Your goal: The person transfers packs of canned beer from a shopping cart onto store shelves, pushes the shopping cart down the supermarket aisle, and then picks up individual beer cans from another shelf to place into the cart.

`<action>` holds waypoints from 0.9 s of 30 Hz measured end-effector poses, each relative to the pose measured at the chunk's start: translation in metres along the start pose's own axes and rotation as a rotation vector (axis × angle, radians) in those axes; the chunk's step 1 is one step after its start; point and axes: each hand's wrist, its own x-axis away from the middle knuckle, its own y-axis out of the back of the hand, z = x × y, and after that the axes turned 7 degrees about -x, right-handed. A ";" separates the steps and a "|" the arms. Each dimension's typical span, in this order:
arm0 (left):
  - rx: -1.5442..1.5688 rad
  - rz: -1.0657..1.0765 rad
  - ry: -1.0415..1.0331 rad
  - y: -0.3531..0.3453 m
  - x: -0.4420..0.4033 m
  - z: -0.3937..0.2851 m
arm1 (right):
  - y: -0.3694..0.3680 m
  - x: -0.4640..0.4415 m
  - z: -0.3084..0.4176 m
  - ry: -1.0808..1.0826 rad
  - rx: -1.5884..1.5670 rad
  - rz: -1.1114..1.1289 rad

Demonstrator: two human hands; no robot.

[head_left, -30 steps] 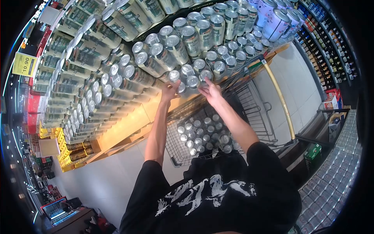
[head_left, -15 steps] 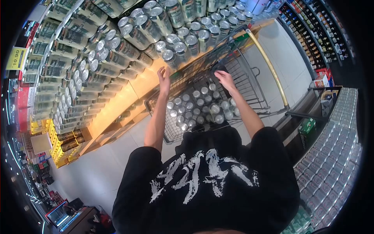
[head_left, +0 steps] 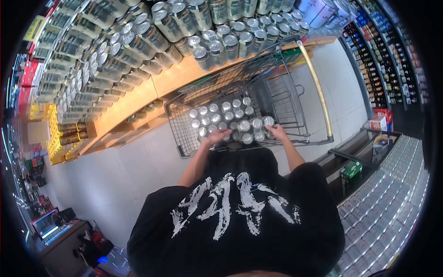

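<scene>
Inside the shopping cart (head_left: 177, 121) stand several rows of silver-topped cans (head_left: 214, 117). At the near right of the basket, a pack of cans (head_left: 247, 137) sits higher than the rest. My left hand (head_left: 218, 135) is at the pack's left side, its fingers bent in against it and partly hard to make out. On the opposite side, my right hand (head_left: 277, 132) has its fingers curled on the pack's right end, beside a can top. The lower part of the pack is hidden behind the other cans and the cart's near side.
Beyond the cart, large stacks of cans (head_left: 216, 51) stand on a wooden shelf (head_left: 171, 74). Yellow crates (head_left: 57, 134) are at the left. Rows of packed cans (head_left: 383, 203) and a green box (head_left: 351, 171) lie to the right. The cart's yellow handle (head_left: 318, 87) points right.
Both hands have come down and toward me, from above the far side of the cart to the two sides of the pack of cans. The view has shifted slightly.
</scene>
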 end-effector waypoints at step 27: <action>0.592 -0.384 -0.314 -0.104 0.003 0.024 | -0.009 0.053 0.021 0.352 -0.122 0.089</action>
